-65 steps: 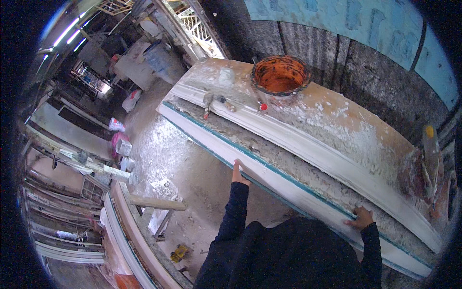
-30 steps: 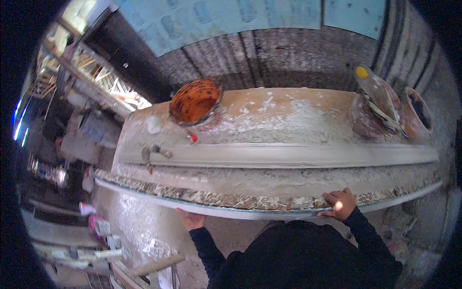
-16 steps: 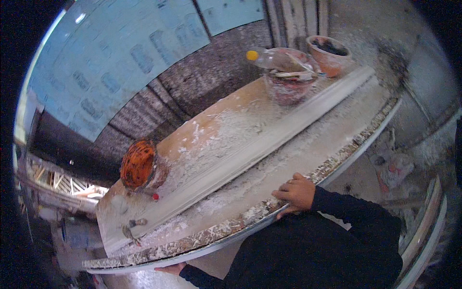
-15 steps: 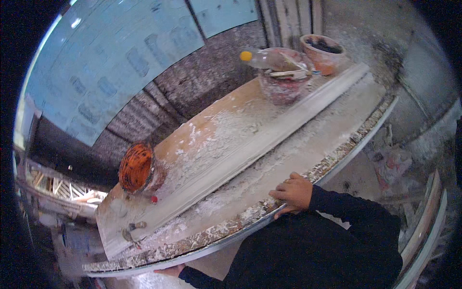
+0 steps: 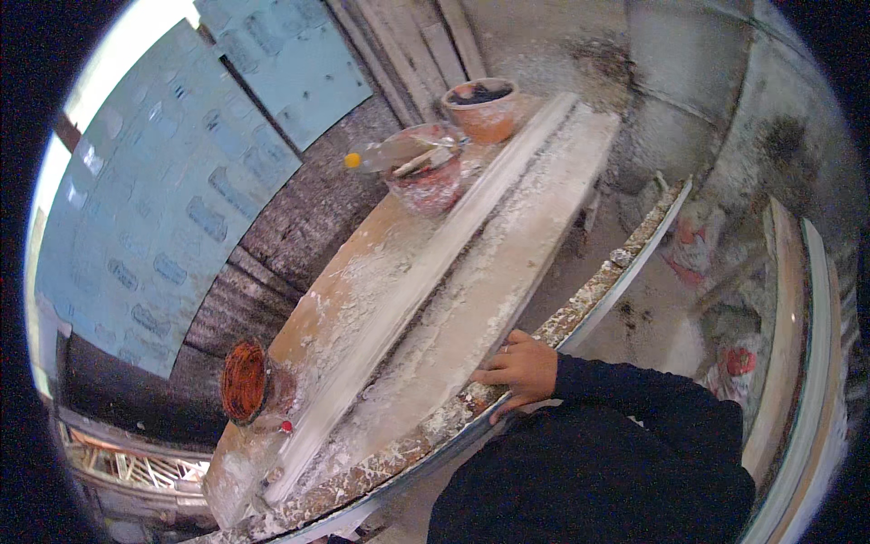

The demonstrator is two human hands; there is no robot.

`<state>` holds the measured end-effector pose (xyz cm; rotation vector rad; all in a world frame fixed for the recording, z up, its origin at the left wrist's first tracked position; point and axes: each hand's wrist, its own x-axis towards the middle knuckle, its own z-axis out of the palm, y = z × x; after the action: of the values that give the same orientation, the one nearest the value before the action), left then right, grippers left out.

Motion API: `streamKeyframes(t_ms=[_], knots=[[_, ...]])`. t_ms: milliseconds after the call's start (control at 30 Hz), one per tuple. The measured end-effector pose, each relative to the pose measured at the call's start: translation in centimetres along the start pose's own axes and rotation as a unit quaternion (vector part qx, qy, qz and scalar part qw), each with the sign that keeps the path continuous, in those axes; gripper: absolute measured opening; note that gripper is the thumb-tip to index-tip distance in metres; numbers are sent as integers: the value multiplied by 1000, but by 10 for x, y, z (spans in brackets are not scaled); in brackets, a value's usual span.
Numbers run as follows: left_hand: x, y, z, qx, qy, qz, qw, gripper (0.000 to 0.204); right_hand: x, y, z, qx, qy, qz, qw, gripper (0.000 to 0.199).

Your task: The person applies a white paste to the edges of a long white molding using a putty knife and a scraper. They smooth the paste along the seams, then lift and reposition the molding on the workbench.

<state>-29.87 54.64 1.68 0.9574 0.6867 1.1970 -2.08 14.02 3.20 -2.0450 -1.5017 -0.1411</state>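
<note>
My right hand (image 5: 518, 372) grips the near edge of a long, thin strip (image 5: 605, 276) crusted with white plaster. The strip runs from lower left to upper right and its right end stands away from the plaster-covered workbench (image 5: 471, 299). A long white cast moulding (image 5: 426, 281) lies along the bench top. My left hand is hidden below my dark sleeve and body at the lower edge. An orange bowl (image 5: 243, 381) stands at the bench's left end.
At the bench's far end sit a red-stained bowl (image 5: 426, 181) with a plastic bottle (image 5: 385, 154) across it and a clay-coloured bowl (image 5: 482, 109). Boards lean on the wall behind. More long mouldings (image 5: 802, 363) lie at the right. Bags lie on the floor.
My view has swung right and tilted. The plaster-crusted strip has come away from the bench at its right end, with my right hand still on it. My left hand has left the view.
</note>
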Motion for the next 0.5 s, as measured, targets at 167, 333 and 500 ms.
streamKeyframes(t_ms=[167,333,500], knots=[[-30,-40,64,5,-87,-98,991,75,-13,-9,-15,17,33,42,998,66],[-66,-91,124,3,-174,-209,962,75,-25,-8,-17,23,91,46,995,67],[-92,-125,163,39,-228,-294,928,74,-29,-8,-5,60,50,81,994,64]])
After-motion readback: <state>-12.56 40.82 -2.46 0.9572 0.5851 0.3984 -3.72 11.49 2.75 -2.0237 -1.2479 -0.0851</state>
